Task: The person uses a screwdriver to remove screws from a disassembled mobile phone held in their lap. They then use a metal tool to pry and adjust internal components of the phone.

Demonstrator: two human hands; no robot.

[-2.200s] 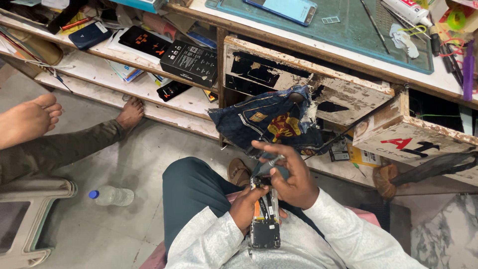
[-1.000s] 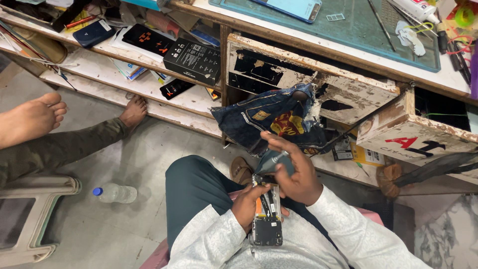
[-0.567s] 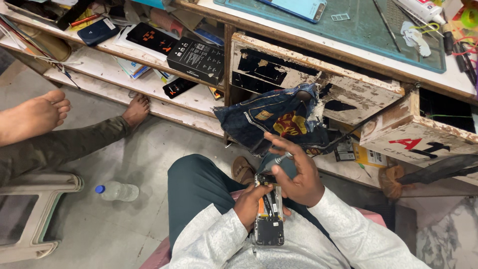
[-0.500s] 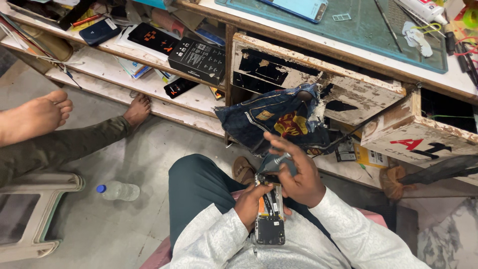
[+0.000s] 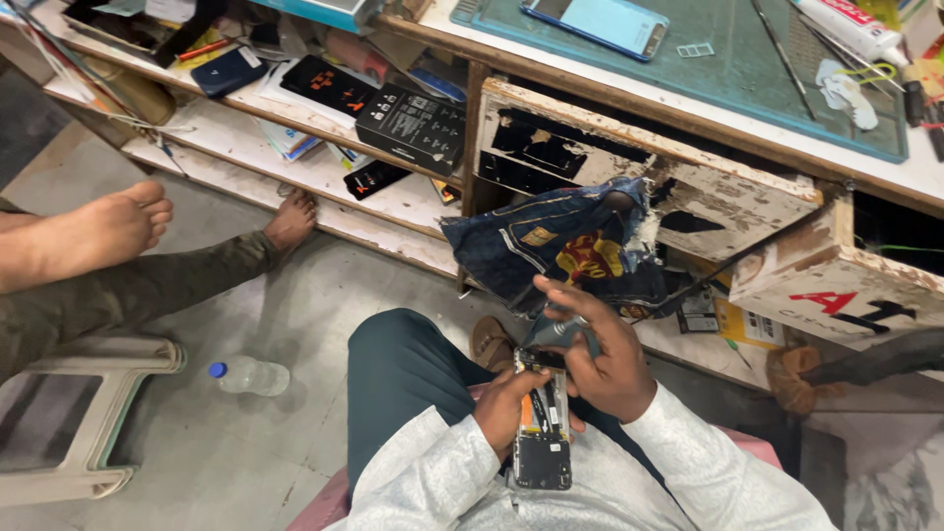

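Observation:
An opened phone (image 5: pixel 542 433) with its back off rests over my lap, its orange and black insides showing. My left hand (image 5: pixel 508 405) grips its left edge near the top. My right hand (image 5: pixel 600 349) curls over the phone's top end and pinches a small grey part (image 5: pixel 557 330) just above it. Both hands touch at the phone. My dark green trouser leg (image 5: pixel 403 379) lies under them.
A blue patched denim cloth (image 5: pixel 560 246) hangs from a worn wooden drawer (image 5: pixel 678 182). Shelves hold black boxes (image 5: pixel 408 123). Another phone (image 5: pixel 595 20) lies on the green mat. Another person's bare feet (image 5: pixel 108 226) and a plastic bottle (image 5: pixel 248 376) are at left.
My right hand has kept working at the phone's top end, its fingers shifting slightly. The camera has tilted a little, so everything sits lower in view.

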